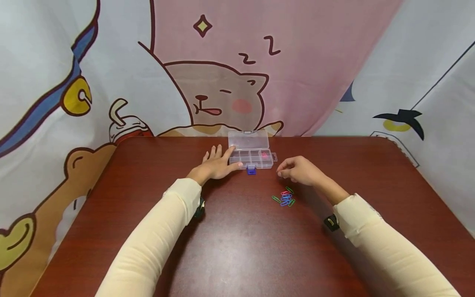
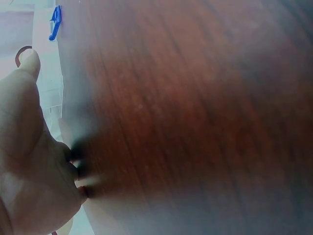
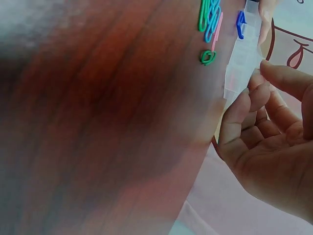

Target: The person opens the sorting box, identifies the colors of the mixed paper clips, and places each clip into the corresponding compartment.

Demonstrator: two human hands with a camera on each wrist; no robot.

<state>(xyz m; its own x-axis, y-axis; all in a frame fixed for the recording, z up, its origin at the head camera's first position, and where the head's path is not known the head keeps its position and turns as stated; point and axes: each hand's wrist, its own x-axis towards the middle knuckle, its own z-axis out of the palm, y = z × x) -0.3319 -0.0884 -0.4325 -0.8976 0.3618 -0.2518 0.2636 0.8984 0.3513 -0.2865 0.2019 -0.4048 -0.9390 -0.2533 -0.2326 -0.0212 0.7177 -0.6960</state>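
Observation:
A clear plastic compartment box (image 1: 245, 158) stands near the far edge of the table, its lid (image 1: 248, 140) raised. Pink paper clips (image 1: 264, 155) lie in a compartment at its right end. My left hand (image 1: 217, 164) is spread at the box's left side, thumb at the front wall and index finger over the left end. To the right of the box my right hand (image 1: 301, 170) hovers with loosely bent fingers, nothing visible between them. In front of that hand lies a small pile of coloured paper clips (image 1: 285, 199), green, blue and pink, also seen in the right wrist view.
A blue latch (image 1: 251, 170) hangs from the box's front, and a clear hanging tab (image 1: 274, 156) juts from its right end. The brown table (image 1: 237, 243) ends just behind the box at a printed curtain (image 1: 297, 82).

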